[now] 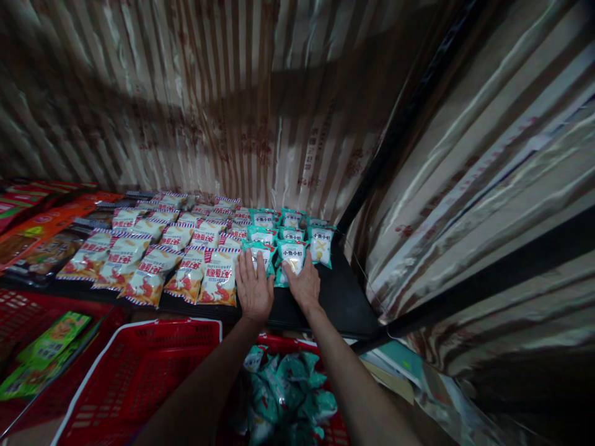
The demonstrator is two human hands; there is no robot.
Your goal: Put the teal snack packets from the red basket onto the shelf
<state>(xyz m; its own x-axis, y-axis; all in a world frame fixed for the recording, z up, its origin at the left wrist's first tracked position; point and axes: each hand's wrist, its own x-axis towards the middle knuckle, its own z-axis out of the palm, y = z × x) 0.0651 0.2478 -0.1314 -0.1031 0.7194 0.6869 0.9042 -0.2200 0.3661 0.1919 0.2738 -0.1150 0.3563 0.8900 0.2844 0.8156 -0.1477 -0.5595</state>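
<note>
My left hand lies with fingers outstretched against the front of a green-and-white snack bag, covering much of its face. Beside it, my right hand grips another green-and-white snack bag, thumb across its front and fingers along its right side. Both bags stand at the front of short rows of matching bags on a black shelf. Left of my hands are rows of white-and-orange snack bags with striped tops.
A red basket below my arms holds a heap of green snack bags. Left of it stands another red basket, and green packets lie farther left. Orange packages fill the shelf's left end. A striped curtain hangs behind; dark posts rise at right.
</note>
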